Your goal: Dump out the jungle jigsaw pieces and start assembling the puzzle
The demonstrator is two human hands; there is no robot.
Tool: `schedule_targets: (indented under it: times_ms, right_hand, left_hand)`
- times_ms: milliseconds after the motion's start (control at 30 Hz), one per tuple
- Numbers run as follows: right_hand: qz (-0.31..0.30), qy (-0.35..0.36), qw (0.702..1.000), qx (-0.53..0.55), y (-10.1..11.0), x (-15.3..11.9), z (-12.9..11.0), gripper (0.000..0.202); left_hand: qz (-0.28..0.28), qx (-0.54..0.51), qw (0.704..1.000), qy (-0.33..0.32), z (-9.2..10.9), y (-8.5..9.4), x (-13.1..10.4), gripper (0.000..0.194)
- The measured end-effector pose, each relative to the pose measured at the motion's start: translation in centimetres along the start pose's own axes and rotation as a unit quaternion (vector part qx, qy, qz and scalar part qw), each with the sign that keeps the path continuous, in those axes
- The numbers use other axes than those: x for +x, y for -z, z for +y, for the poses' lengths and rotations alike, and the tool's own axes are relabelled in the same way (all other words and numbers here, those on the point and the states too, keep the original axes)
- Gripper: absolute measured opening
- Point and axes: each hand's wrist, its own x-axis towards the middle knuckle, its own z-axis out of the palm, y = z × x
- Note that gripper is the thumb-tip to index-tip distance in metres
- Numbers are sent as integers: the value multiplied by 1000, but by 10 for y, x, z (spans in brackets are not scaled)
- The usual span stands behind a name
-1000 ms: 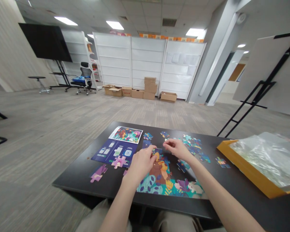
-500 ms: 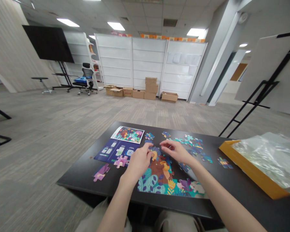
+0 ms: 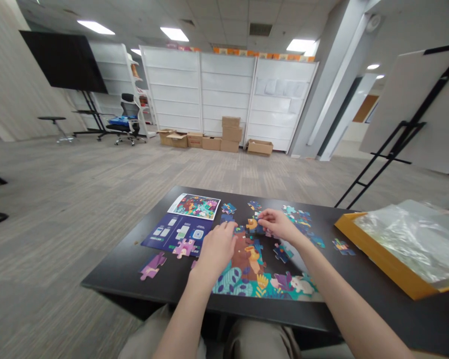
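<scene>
A partly joined puzzle (image 3: 249, 269) with a brown bear and teal leaves lies near the front edge of the black table. My left hand (image 3: 220, 245) rests at its upper left, fingers apart and slightly curled, holding nothing. My right hand (image 3: 279, 225) pinches a dark blue puzzle piece with an orange shape (image 3: 253, 224) above the joined part. A loose dark blue piece (image 3: 283, 252) lies below my right hand. Left of my left hand are a pink piece (image 3: 184, 248) on the blue leaflet (image 3: 162, 233) and a purple piece (image 3: 153, 265) on the table.
The picture card (image 3: 194, 206) lies at the table's back left. Several loose pieces (image 3: 301, 217) are spread at the back right, with another piece (image 3: 343, 247) farther right. A yellow box (image 3: 389, 257) with clear plastic stands at the right.
My right hand has lifted the orange-marked piece away from the joined part, up and to the right. My left hand has let go of that area. The view has shifted slightly.
</scene>
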Motion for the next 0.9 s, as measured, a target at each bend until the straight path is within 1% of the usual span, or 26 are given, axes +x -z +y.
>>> schedule_targets:
  times_ms: [67, 133, 333, 533, 733, 833, 900]
  right_hand:
    - [-4, -31, 999, -1, 2, 1, 3, 27]
    - [-21, -44, 999, 0, 0, 0, 3, 25]
    - [-52, -22, 998, 7, -6, -3, 3, 27]
    - [-61, -13, 998, -24, -4, -2, 5, 28]
    - [-70, -2, 996, -48, -4, -4, 1, 26]
    - [-60, -7, 998, -34, -2, -3, -1, 27]
    - [-23, -11, 1000, -8, 2, -2, -1, 30]
  left_hand:
    - [-32, 53, 998, -22, 3, 0, -2, 24]
    - [-45, 74, 995, -41, 4, -1, -3, 21]
    - [-54, 70, 994, -60, 5, -2, -4, 20]
    - [-60, 64, 994, -62, 5, 0, -5, 21]
    - [-55, 67, 994, -64, 4, -3, -5, 20]
    - [-52, 68, 994, -66, 4, -3, -5, 19]
    - [-50, 69, 994, -66, 4, -3, -6, 19]
